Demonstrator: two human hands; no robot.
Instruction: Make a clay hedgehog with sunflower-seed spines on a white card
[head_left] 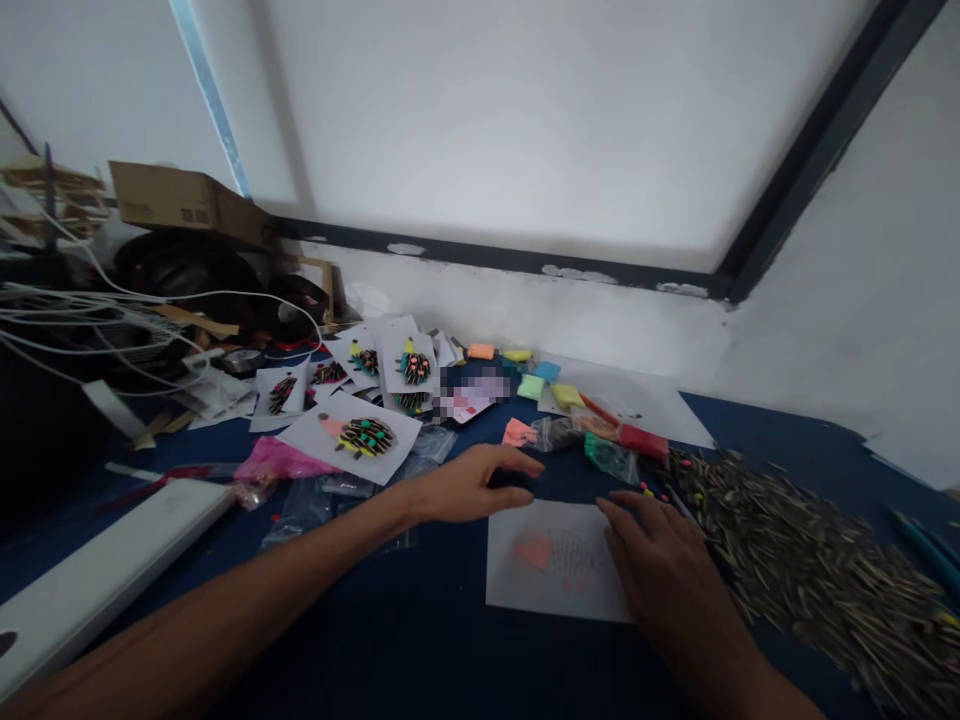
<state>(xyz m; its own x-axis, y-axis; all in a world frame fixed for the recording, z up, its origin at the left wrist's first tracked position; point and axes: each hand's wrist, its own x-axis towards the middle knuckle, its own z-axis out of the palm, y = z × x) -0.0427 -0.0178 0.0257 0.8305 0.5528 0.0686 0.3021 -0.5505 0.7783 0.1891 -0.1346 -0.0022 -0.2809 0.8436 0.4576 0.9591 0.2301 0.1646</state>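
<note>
Left hand [476, 485] curved, thumb and fingers apart, near far-left corner of white rectangular paper sheet [544, 592] with pink-and-grey drawing, lying flat on dark blue tabletop [420, 640]. Right hand [664, 560] overlaps sheet's right edge, fingers extended, can't tell if pinching; heap of dark striped seeds [810, 560] beside it.

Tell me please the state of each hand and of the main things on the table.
Drawing sheet: flat, with pink patches
Left hand: open, thumb and fingers apart
Right hand: over the drawing sheet's right edge, palm hidden
Green-dotted picture: face up
Pink bag: crumpled
Striped seeds: loose, heaped
</note>
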